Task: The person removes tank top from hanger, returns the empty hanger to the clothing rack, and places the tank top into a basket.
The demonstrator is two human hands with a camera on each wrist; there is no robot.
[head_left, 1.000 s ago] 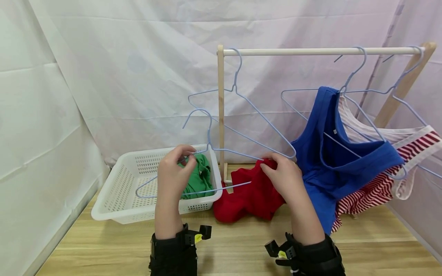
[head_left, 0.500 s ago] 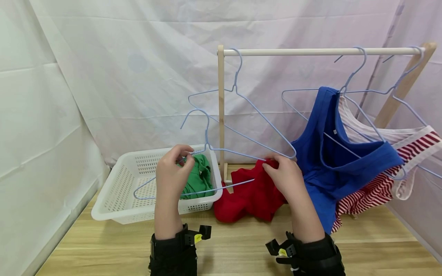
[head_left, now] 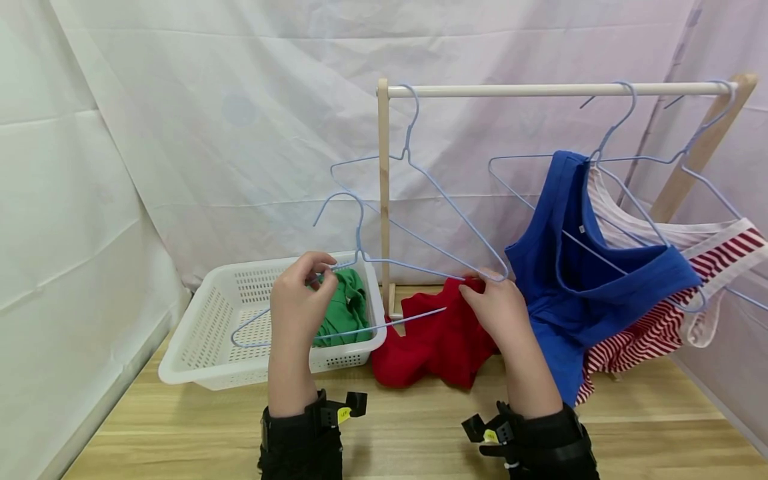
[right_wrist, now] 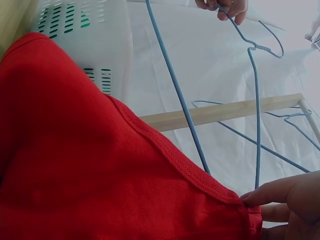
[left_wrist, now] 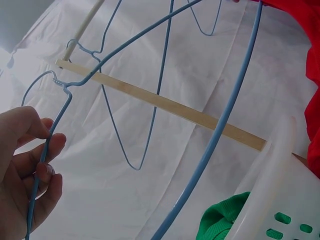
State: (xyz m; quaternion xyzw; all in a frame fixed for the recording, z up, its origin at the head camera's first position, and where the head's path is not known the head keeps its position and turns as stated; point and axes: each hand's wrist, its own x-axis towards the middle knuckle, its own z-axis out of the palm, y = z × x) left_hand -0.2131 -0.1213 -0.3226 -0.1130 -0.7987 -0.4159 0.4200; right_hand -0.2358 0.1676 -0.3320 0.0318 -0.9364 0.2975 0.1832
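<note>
A light blue wire hanger [head_left: 408, 266] is held up between both hands, its hook pointing up and left. My left hand [head_left: 303, 293] pinches the hanger's left shoulder; in the left wrist view the thumb and fingers of the left hand [left_wrist: 35, 165] close round the wire. My right hand [head_left: 497, 303] grips the strap of a red garment [head_left: 444, 340] at the hanger's right end. In the right wrist view the right hand [right_wrist: 290, 202] pinches the red fabric [right_wrist: 130, 175], and the hanger's wires run in behind its edge. The garment's lower part hangs down at the tabletop.
A white perforated basket [head_left: 207, 320] with a green garment [head_left: 343, 307] stands left. Behind is a clothes rack [head_left: 510, 91] with a bare hanger [head_left: 447, 193] at its left end. A blue tank top [head_left: 552, 267] and a red-striped garment [head_left: 636, 330] hang on the right.
The held hanger has shifted slightly left and its lower bar's right end tilts up a little. My right hand has moved slightly right with the red strap. The bare hanger on the rack has swung slightly.
</note>
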